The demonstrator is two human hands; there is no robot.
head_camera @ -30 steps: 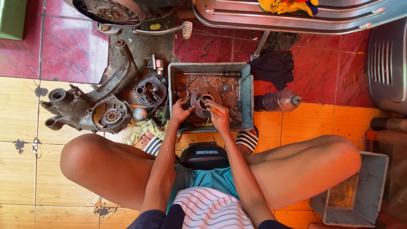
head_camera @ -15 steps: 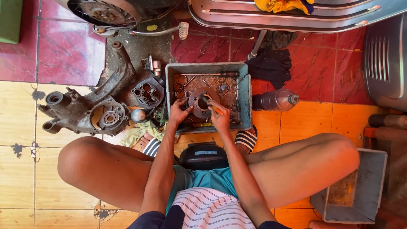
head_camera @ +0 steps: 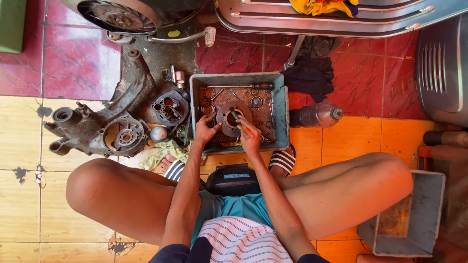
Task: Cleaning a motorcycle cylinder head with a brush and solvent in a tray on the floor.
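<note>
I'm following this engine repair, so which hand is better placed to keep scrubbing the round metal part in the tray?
Right hand: it seems to hold a brush against the round part, while the left hand steadies its rim.

A grey tray (head_camera: 282, 114) sits on the floor between the seated person's knees, walled on all four sides, so hands enter only from above. Inside, a round metal part (head_camera: 228, 116), loose rings (head_camera: 208, 97) and a long tool (head_camera: 253, 86) crowd the bottom. Left of the tray stand an engine casing (head_camera: 97, 131) and a smaller cylinder part (head_camera: 170, 107), touching close. A plastic bottle (head_camera: 317, 115) lies just right of it. Bare floor tiles (head_camera: 24, 195) open far left.
</note>
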